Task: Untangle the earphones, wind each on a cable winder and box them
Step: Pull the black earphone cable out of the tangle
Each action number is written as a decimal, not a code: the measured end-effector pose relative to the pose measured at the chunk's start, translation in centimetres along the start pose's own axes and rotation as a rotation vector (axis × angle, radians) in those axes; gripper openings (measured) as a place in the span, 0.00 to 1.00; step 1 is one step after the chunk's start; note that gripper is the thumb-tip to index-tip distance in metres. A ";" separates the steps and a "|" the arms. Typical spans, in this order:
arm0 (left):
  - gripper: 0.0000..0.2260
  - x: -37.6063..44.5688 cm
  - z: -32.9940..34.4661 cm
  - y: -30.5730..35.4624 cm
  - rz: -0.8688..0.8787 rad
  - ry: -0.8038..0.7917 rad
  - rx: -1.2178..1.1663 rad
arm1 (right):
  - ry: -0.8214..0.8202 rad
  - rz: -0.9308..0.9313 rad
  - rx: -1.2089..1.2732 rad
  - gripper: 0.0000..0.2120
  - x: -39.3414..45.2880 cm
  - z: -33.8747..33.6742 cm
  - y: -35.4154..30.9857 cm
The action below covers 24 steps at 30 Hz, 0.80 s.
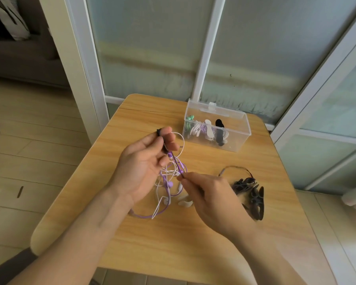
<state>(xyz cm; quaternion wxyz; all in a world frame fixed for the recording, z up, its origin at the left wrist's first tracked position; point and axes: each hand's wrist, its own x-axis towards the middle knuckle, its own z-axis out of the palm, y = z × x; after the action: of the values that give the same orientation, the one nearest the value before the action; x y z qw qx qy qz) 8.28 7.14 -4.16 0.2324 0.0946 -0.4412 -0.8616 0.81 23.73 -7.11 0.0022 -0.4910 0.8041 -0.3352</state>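
Holding a black plastic cable winder (pixel 159 133) between thumb and curled fingers, the left hand (pixel 144 161) sits raised over the light wood-grain worktop (pixel 173 239), just left of the clear plastic box (pixel 217 125). A dark thin cable (pixel 176 163) runs taut from that winder down to the right hand (pixel 212 196), whose thumb & forefinger tips pinch it, other fingers curled in loosely.

Under both hands, in front of the box, lies a tangle of purple earphones (pixel 167 194) & white earphones (pixel 178 145); one white loop w/ a metal jack rises beside the left fingers. Whether the dark cable is still knotted into that tangle can't be told. Two pale winders (pixel 185 201) lie on the worktop by the tangle, partly hidden by the right hand.

Right of the tangle & in front of the box: a pile of dark cable winders (pixel 253 196) w/ a dark earphone cord (pixel 234 168) looping off it toward the box.

Box stands lid-open at the far right part of the worktop; inside, upright in a row, wound sets: green (pixel 189 122), white & purple, then a black winder (pixel 219 130) w/ white cord.
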 end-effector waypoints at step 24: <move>0.11 -0.5 1.1 -0.1 -0.216 -0.075 -0.245 | 0.208 0.296 0.012 0.07 0.7 -5.0 2.5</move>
<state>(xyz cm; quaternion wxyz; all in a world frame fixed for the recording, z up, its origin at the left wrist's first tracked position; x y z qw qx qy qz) 8.24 8.18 -3.59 0.1317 0.0803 -0.3282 -0.9319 -3.19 26.59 -4.35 -0.0286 -0.3298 0.8616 -0.3848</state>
